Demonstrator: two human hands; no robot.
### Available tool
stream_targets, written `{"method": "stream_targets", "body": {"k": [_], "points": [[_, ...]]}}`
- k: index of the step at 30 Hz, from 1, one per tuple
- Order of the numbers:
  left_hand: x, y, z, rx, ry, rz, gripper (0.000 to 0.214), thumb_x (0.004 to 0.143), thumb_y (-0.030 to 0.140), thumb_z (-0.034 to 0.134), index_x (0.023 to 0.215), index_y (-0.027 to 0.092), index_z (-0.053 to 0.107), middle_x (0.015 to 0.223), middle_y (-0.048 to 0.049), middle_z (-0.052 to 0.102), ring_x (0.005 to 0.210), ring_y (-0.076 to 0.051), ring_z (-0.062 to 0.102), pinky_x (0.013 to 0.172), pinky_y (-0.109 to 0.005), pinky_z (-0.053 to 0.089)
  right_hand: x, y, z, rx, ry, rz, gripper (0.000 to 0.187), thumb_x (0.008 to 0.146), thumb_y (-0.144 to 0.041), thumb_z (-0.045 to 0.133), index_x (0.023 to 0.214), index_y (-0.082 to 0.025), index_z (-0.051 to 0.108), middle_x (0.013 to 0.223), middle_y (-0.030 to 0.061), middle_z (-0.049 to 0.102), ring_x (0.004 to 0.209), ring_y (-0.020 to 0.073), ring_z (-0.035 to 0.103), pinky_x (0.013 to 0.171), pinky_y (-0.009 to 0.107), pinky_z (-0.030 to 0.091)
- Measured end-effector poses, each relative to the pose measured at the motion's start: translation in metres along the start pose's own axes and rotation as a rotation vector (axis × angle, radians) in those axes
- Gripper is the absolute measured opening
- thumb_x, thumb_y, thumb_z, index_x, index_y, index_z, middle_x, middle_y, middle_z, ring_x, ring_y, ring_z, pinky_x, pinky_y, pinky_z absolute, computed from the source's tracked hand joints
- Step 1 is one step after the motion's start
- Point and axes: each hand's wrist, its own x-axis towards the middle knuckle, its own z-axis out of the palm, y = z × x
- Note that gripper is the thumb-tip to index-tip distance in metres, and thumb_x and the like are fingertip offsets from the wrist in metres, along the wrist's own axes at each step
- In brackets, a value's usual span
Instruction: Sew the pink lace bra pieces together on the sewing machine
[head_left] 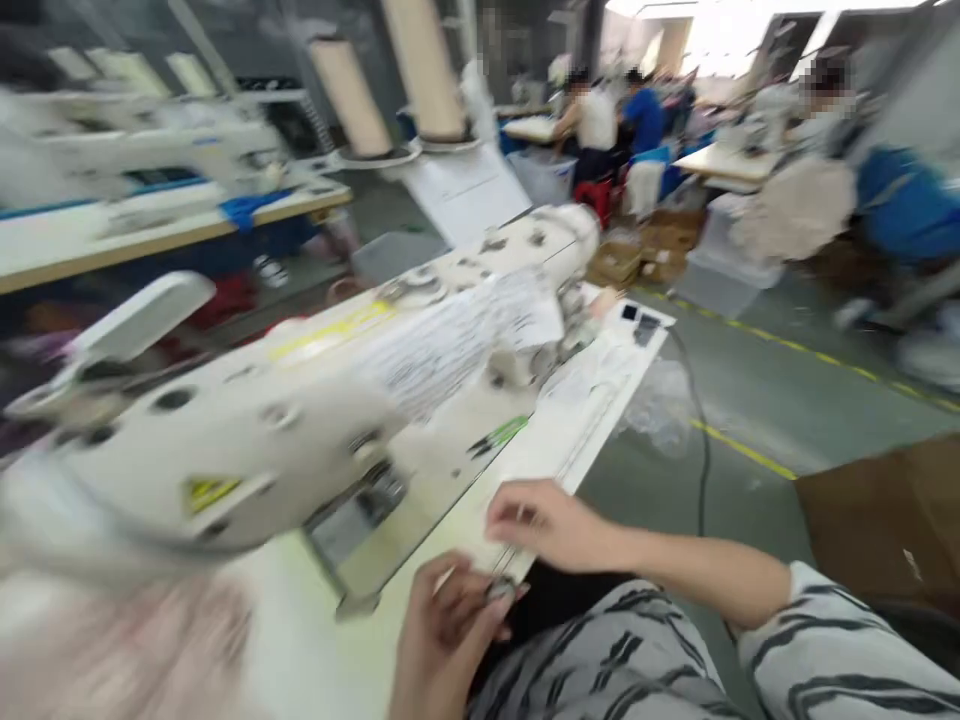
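Near the front edge of the sewing table [592, 425], my left hand [450, 620] is closed around a small round metal bobbin [499, 589], held between thumb and fingers. Blur hides its finer detail. My right hand [551, 525] hovers just above and to the right, its fingertips pinched together. Whether a thread lies in that pinch I cannot make out. Both hands are beside the white sewing machine [315, 430], to the right of its needle area. Green-handled thread snips [499, 437] lie on the machine bed, beyond my right hand.
A sheet of written paper [457, 340] lies against the machine arm. Thread cones [352, 95] stand behind it. Pale pinkish fabric [120, 640] is at the lower left. On the right are a cardboard box [885, 530] and a dangling cable [705, 430]. Other people sit working farther back.
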Motion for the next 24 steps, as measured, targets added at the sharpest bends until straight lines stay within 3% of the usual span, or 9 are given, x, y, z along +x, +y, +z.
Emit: {"method": "stream_targets", "body": {"k": [3,6,10,12,17,19,24], "points": [[-0.009,0.006,0.007,-0.133,-0.109,-0.040,0.049,0.071,0.031,0.078,0.109,0.022,0.048,0.072,0.0023,0.062,0.075,-0.021,0.071,0.052,-0.019,0.052,-0.001,-0.002,-0.005,0.033,-0.017,0.065,0.014,0.086,-0.032,0.056,0.080,-0.019,0.057,0.076,-0.0009,0.056,0.070,0.0111,0.050,0.063,0.023,0.039],[-0.014,0.006,0.004,-0.145,-0.235,-0.014,0.036,0.077,0.027,0.074,0.106,0.019,0.056,0.080,-0.0034,0.065,0.081,-0.022,0.070,0.056,-0.021,0.054,-0.004,0.002,-0.012,-0.119,-0.006,0.046,0.019,0.089,-0.038,0.054,0.083,-0.020,0.057,0.078,-0.0001,0.057,0.070,0.0120,0.052,0.062,0.024,0.040],[-0.025,0.001,0.001,-0.142,-0.132,0.035,0.040,0.077,0.024,0.074,0.113,0.021,0.057,0.084,-0.0020,0.060,0.080,-0.019,0.069,0.058,-0.022,0.056,-0.016,0.003,-0.023,-0.409,-0.004,0.017,0.023,0.094,-0.039,0.046,0.088,-0.022,0.060,0.084,0.0032,0.059,0.071,0.0138,0.051,0.059,0.026,0.038],[-0.030,-0.001,0.000,-0.127,-0.072,0.065,0.042,0.077,0.022,0.074,0.115,0.021,0.055,0.083,-0.0008,0.058,0.077,-0.017,0.068,0.059,-0.021,0.056,-0.023,0.000,-0.027,-0.421,-0.037,-0.007,0.024,0.096,-0.039,0.043,0.097,-0.024,0.062,0.090,0.0041,0.061,0.073,0.0136,0.053,0.061,0.026,0.041],[-0.039,-0.004,-0.002,-0.065,-0.012,0.098,0.041,0.082,0.023,0.070,0.119,0.023,0.053,0.084,-0.0006,0.058,0.073,-0.012,0.062,0.064,-0.023,0.057,-0.040,-0.005,-0.017,-0.299,-0.321,-0.102,0.029,0.090,-0.038,0.056,0.117,-0.030,0.060,0.109,0.0060,0.059,0.073,0.0122,0.055,0.054,0.023,0.045],[-0.041,-0.004,-0.003,-0.063,-0.009,0.096,0.041,0.082,0.024,0.069,0.120,0.023,0.053,0.084,-0.0005,0.059,0.072,-0.011,0.060,0.064,-0.023,0.057,-0.043,-0.005,-0.010,-0.255,-0.340,-0.093,0.026,0.090,-0.038,0.055,0.114,-0.030,0.063,0.107,0.0064,0.059,0.067,0.0112,0.053,0.053,0.024,0.046],[-0.043,-0.006,-0.004,-0.094,-0.005,0.082,0.042,0.081,0.025,0.071,0.118,0.022,0.052,0.084,-0.0004,0.058,0.072,-0.011,0.061,0.063,-0.021,0.057,-0.042,-0.003,0.001,-0.143,-0.247,-0.080,0.019,0.088,-0.039,0.059,0.095,-0.026,0.071,0.091,0.0058,0.064,0.063,0.0119,0.053,0.056,0.029,0.046]]}}
